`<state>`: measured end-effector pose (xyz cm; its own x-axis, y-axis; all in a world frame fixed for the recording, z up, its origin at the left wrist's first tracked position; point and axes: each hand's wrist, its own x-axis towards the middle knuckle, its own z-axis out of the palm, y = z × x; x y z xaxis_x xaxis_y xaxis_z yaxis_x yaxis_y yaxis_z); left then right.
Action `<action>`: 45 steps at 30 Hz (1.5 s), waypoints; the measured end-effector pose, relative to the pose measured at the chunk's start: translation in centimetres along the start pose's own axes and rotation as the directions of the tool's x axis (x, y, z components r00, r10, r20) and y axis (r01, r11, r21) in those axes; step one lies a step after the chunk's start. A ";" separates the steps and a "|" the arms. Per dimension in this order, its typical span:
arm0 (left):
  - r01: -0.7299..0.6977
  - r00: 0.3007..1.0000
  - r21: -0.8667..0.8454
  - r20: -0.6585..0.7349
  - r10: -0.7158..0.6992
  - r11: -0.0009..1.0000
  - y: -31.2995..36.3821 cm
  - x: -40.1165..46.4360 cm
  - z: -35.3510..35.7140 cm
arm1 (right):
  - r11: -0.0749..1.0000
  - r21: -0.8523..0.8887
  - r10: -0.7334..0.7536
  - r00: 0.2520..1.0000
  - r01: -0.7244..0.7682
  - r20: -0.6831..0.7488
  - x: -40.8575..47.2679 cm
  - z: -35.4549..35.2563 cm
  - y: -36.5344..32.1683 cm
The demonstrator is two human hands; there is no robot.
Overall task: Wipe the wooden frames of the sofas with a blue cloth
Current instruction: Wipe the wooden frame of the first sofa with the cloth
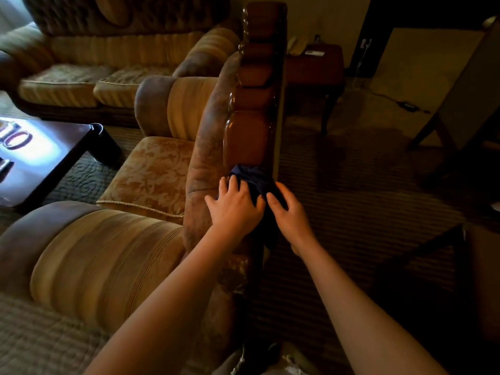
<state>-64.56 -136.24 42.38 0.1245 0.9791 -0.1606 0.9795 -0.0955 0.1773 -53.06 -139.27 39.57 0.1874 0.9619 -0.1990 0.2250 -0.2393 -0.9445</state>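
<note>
Head view: blue cloth (255, 182) is lying draped over the wooden frame (250, 136) along the top of the near sofa's backrest, bunched at the lower end of a glossy carved panel. Left hand (235, 205) is resting on the cloth's left side, fingers spread and fairly straight, fingertips partly on the upholstered back (208, 147). Right hand (288, 212) is pressing on the cloth's right side, fingers lightly bent over it; cannot tell whether they are pinching fabric. Both hands are sitting close together, nearly touching. Seat cushion (151, 174) is lying left of the frame. Second sofa (89, 63) is standing at far left. Dark bench (54, 158) is catching window glare. Side table (315, 69) is standing behind the frame. Patterned carpet (351, 185) is covering the floor.
</note>
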 end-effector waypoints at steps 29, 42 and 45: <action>0.238 0.970 -0.464 0.167 -0.179 0.853 -1.3 2.8 -0.9 | 0.994 -0.084 -0.089 0.970 0.072 -0.226 2.9 0.2 -6.6; 0.182 0.982 -0.982 0.179 -0.052 0.044 -9.3 2.7 4.1 | 0.927 -0.314 -0.336 0.826 0.206 -0.452 3.7 2.8 -5.2; 0.141 0.989 -0.990 0.141 -0.038 -0.020 -8.6 1.6 3.4 | 0.818 -0.458 -0.534 0.754 0.347 -0.383 6.1 4.3 -6.9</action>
<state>-72.28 -134.42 37.31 0.1082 0.9469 -0.3027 -0.1583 0.3171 0.9351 -57.54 -131.19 43.74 0.3871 0.8025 0.4542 0.6869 0.0776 -0.7226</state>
